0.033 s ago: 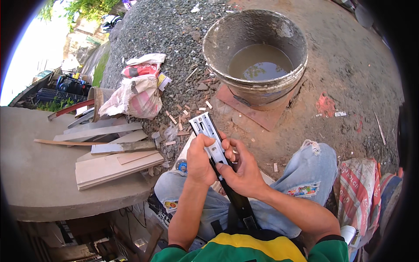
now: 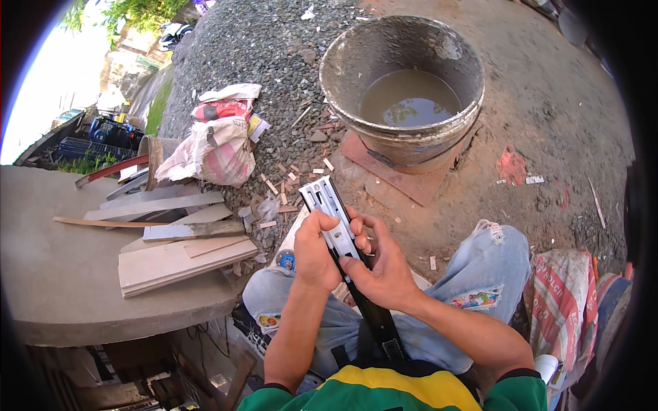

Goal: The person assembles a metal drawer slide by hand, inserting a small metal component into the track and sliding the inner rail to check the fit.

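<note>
Both my hands hold a metal drawer slide (image 2: 325, 194) above my lap, silver on its face with a black rail along it. It is tilted, its far end pointing up and a little left. My left hand (image 2: 315, 255) grips it from the left side, the thumb lying on the silver face. On the other side my right hand (image 2: 389, 274) wraps it, its thumb pressing near the lower part of the face and its fingers curled behind the edge. The lower end of the slide is partly hidden by my hands, above a black strap (image 2: 384, 330).
A large bucket (image 2: 404, 140) of murky water stands ahead on a reddish board (image 2: 384, 171). Left are stacked wood pieces (image 2: 185, 267) on a concrete slab (image 2: 62, 274) and a torn sack (image 2: 219, 147). A red-striped sack (image 2: 565, 294) lies right. Small wood offcuts (image 2: 271, 185) litter the gravel.
</note>
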{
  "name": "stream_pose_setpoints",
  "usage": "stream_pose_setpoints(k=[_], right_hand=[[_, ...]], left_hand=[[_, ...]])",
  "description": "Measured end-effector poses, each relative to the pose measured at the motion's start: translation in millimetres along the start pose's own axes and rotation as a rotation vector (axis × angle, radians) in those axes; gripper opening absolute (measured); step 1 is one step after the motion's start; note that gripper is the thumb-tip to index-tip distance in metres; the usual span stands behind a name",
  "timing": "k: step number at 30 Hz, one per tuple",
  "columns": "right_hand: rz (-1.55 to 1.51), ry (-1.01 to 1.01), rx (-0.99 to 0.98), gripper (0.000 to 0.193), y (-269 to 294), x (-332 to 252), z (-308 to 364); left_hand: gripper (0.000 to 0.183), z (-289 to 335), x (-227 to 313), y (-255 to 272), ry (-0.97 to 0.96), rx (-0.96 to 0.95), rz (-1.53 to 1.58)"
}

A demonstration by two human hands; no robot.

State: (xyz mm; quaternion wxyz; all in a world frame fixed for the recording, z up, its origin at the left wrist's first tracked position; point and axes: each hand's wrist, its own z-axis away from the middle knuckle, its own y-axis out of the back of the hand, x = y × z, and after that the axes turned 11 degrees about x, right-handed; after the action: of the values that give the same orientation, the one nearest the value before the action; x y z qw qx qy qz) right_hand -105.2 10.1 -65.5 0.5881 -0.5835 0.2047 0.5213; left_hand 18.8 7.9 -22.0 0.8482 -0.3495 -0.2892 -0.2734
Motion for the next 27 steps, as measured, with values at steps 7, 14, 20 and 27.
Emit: stream_pose_setpoints(k=[7, 14, 20, 27], right_hand=[[0.118, 0.086, -0.060, 0.075, 8, -5, -4], [0.490, 0.294, 0.045, 0.079, 16, -51, -4], [0.572, 0.493, -0.160, 0.060, 24, -72, -26], [0.618, 0.471, -0.364, 0.059, 24, -81, -44]], left_hand=[[0.032, 0, -3, -1, 0.016, 0.028, -0.040], [0.034, 6, 0, -3, 0.068, 0.025, 0.027], [0.036, 9, -1, -3, 0.091, -0.052, 0.075], [0.040, 10, -3, -3, 0.012, -0.060, 0.015]])
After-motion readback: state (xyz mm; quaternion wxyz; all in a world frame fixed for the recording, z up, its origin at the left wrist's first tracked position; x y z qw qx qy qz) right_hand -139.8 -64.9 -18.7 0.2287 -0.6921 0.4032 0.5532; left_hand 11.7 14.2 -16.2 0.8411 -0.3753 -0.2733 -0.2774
